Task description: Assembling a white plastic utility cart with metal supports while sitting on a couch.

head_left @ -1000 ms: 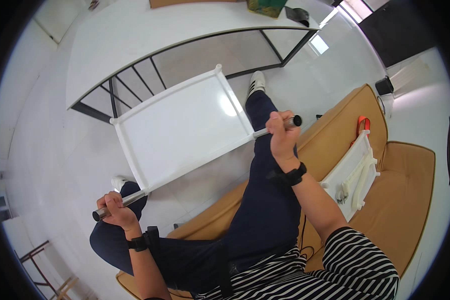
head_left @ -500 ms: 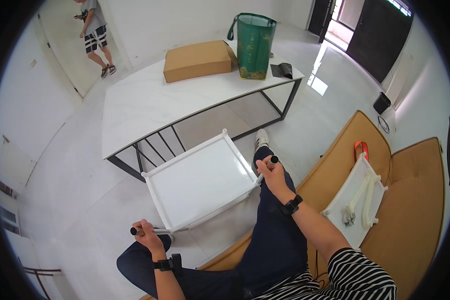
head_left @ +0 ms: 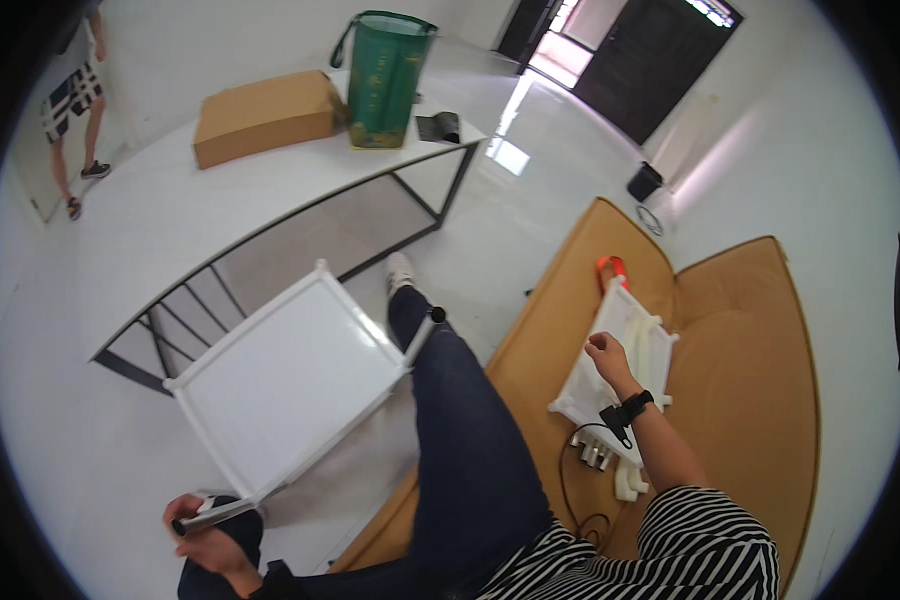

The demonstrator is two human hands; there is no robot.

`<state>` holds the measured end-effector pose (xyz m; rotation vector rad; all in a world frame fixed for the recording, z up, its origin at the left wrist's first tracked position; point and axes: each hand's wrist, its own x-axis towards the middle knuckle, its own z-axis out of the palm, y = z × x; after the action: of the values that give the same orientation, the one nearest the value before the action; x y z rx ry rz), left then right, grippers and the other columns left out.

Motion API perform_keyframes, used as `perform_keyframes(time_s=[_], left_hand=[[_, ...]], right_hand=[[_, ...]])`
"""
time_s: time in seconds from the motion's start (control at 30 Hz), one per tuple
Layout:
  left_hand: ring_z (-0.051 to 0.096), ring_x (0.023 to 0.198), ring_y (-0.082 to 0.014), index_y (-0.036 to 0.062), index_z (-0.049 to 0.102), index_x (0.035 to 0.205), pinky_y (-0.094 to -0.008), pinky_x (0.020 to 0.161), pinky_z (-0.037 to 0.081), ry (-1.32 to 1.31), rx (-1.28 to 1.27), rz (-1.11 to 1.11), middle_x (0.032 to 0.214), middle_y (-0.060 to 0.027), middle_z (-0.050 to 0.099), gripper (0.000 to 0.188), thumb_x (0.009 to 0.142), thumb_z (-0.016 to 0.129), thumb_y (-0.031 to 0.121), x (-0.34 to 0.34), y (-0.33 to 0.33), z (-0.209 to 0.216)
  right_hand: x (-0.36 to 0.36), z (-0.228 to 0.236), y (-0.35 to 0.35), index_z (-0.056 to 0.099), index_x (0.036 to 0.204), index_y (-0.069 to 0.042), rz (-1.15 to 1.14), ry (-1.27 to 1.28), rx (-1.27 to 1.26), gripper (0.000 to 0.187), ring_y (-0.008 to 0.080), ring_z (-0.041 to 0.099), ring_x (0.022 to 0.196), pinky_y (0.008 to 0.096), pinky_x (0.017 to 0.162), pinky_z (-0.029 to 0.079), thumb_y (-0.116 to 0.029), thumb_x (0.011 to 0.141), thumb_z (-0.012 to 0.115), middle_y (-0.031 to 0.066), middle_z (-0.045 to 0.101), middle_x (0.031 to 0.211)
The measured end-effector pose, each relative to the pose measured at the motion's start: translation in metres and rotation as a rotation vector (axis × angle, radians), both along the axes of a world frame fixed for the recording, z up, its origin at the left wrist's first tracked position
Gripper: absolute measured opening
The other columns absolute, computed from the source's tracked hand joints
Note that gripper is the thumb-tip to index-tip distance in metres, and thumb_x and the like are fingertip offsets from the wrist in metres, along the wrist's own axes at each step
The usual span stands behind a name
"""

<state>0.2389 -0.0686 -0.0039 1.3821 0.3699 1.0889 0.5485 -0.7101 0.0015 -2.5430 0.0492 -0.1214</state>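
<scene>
A white tray shelf point(head_left: 290, 372) with a raised rim and corner sockets sits in front of me between my legs. Metal poles rise from its two near corners, and the right pole point(head_left: 422, 338) has a black end cap and stands with no hand on it. My left hand point(head_left: 215, 545) is loosely curled around the left pole point(head_left: 210, 517), near its capped end. Above a second white tray shelf point(head_left: 576, 392) on the sofa, my right hand point(head_left: 613, 362) hovers with its fingers bent together and nothing visible in them. White plastic strips point(head_left: 643, 350) lie on that shelf.
The tan sofa point(head_left: 735, 340) holds an orange-red object point(head_left: 618, 268), short metal tubes point(head_left: 595, 458) and a black cable point(head_left: 562, 470). Across from me, a table point(head_left: 260, 190) carries a cardboard box point(head_left: 265, 118) and a green bag point(head_left: 385, 85). A person point(head_left: 75, 105) stands at far left.
My right hand has let go of the right pole and moved right, over the shelf on the sofa. My left hand stays at the left pole. The view has turned right.
</scene>
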Motion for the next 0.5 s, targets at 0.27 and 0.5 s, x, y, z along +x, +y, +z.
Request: perform_keyframes(time_s=[0.27, 0.5], left_hand=[[0.040, 0.081, -0.0157, 0.0012, 0.052, 0.104, -0.0296, 0.078, 0.033, -0.061, -0.167, -0.107, 0.085, -0.0059, 0.043, 0.070, 0.091, 0.030, 0.066, -0.011, 0.024, -0.012], [0.035, 0.075, -0.0149, -0.0003, 0.051, 0.099, -0.0289, 0.073, 0.030, -0.094, -0.251, -0.129, 0.080, -0.0045, 0.037, 0.069, 0.089, 0.035, 0.066, -0.012, 0.025, -0.011]], right_hand=[[-0.063, -0.020, -0.220, 0.064, 0.088, 0.002, -0.462, 0.271, -0.434, 0.026, 0.0301, 0.064, 0.081, 0.0377, 0.072, 0.050, -0.018, 0.072, 0.066, 0.0177, 0.066, 0.082], [-0.108, -0.011, -0.151, 0.061, 0.083, 0.001, -0.214, -0.177, -0.748, 0.019, 0.0390, 0.062, 0.082, 0.0457, 0.074, 0.049, -0.015, 0.073, 0.061, 0.0207, 0.065, 0.081]])
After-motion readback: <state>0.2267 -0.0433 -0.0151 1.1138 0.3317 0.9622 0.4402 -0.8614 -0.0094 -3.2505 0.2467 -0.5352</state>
